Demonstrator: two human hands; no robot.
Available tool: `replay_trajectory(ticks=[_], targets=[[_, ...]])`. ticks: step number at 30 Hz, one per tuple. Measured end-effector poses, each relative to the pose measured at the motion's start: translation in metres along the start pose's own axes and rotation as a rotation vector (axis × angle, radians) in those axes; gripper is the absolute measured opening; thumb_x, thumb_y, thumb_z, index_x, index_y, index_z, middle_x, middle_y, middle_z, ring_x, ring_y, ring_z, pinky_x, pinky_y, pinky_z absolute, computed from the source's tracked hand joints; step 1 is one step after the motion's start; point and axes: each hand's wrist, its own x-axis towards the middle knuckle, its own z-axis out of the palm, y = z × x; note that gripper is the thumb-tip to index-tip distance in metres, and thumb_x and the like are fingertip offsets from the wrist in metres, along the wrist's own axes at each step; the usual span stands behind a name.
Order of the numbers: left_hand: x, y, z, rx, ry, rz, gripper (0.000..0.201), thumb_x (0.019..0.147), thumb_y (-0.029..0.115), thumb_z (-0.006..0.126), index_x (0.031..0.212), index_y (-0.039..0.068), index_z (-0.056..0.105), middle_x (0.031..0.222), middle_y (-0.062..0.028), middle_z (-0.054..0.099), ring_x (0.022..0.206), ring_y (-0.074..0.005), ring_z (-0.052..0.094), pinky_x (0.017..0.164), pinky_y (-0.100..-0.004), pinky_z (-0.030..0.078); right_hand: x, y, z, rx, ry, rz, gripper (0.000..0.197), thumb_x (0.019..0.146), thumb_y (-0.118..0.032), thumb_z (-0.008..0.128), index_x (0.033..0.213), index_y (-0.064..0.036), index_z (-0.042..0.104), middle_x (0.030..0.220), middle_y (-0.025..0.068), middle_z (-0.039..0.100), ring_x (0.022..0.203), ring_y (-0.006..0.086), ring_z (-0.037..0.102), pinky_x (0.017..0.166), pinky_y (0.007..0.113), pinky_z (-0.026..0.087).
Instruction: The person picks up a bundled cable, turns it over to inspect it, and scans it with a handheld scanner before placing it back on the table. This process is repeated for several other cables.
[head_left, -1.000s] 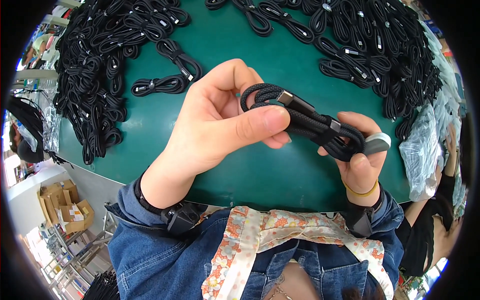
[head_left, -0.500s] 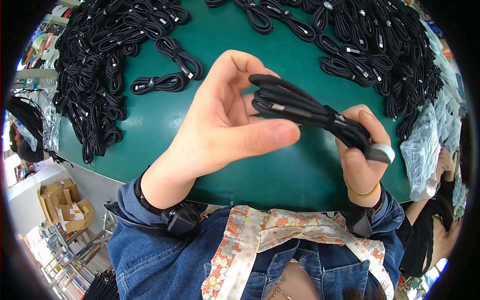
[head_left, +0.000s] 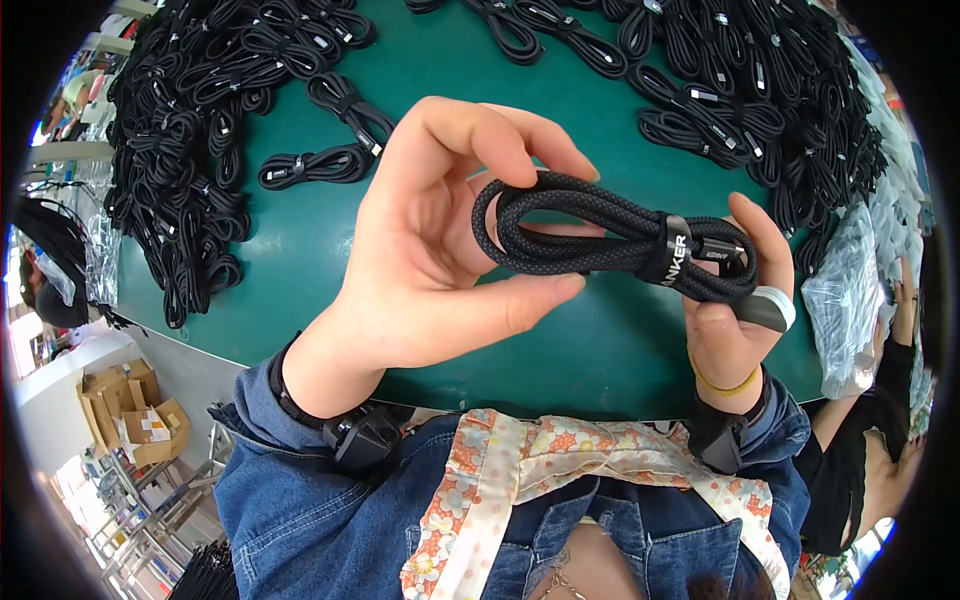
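Observation:
A black braided cable (head_left: pixel 600 256), wound into an oval coil, is held up level between my two hands. A black strap with pale lettering (head_left: pixel 672 250) wraps the coil near its right end, and a dark connector (head_left: pixel 718 250) shows beside it. My left hand (head_left: pixel 405 250) curls round the left loop, index finger on its upper edge and thumb along the lower one. On the right end my right hand (head_left: pixel 730 345) is closed, its fingers partly hidden behind the coil. A rounded grey-and-white object (head_left: pixel 768 310) sticks out of the right hand; its kind cannot be made out.
Piles of coiled black cables lie on the green table (head_left: pixel 300 235), at the left (head_left: pixel 175 170) and the right (head_left: pixel 740 90). Two loose coils (head_left: pixel 315 167) lie beyond my left hand. Clear plastic bags (head_left: pixel 840 300) edge the right side. Cardboard boxes (head_left: pixel 135 410) stand lower left; another person's arm (head_left: pixel 840 425) shows lower right.
The coil has turned so its broad side and strap lettering face up, and its loop has opened out. My left fingers have come down onto the loop; the right hand keeps its hold.

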Motion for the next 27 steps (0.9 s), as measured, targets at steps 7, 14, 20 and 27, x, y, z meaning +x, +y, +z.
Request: replay_trajectory(ticks=[7,14,20,27], targets=[[0.001,0.001,0.0,0.008,0.012,-0.066,0.049,0.055,-0.01,0.061,0.09,0.008,0.032,0.098,-0.0156,0.039,0.085,-0.0192,0.052,0.076,-0.0292,0.047,-0.003,0.0,-0.005,0.011,-0.008,-0.002,0.062,0.065,-0.008,0.067,0.113,0.0113,0.033,0.101,0.0156,0.049,0.086,0.0183,0.054,0.074,0.027,0.046],[0.002,0.005,-0.006,0.038,-0.021,-0.202,0.043,0.057,-0.007,0.062,0.087,0.006,0.034,0.096,-0.0134,0.041,0.084,-0.017,0.051,0.074,-0.0264,0.046,0.003,-0.006,-0.008,0.102,-0.002,0.118,0.046,0.069,-0.005,0.06,0.108,0.0096,0.041,0.091,0.0111,0.053,0.075,0.0132,0.055,0.064,0.022,0.047],[0.009,0.022,-0.054,0.415,0.049,-0.424,0.019,0.07,-0.004,0.051,0.086,0.002,0.044,0.097,-0.0095,0.045,0.082,-0.0164,0.053,0.073,-0.0276,0.043,0.012,-0.006,-0.003,-0.231,-0.403,0.59,0.032,0.071,-0.009,0.054,0.099,0.0038,0.051,0.074,0.0049,0.055,0.058,0.0076,0.047,0.048,0.017,0.035],[0.0,0.016,-0.09,1.878,0.095,-0.164,0.027,0.067,-0.005,0.046,0.089,0.01,0.054,0.103,-0.0017,0.05,0.097,-0.0225,0.046,0.084,-0.0352,0.032,0.015,-0.01,-0.009,0.031,-0.024,0.562,0.025,0.079,-0.011,0.047,0.101,-0.0003,0.052,0.076,0.0086,0.057,0.038,0.0006,0.031,0.04,0.015,0.025]])
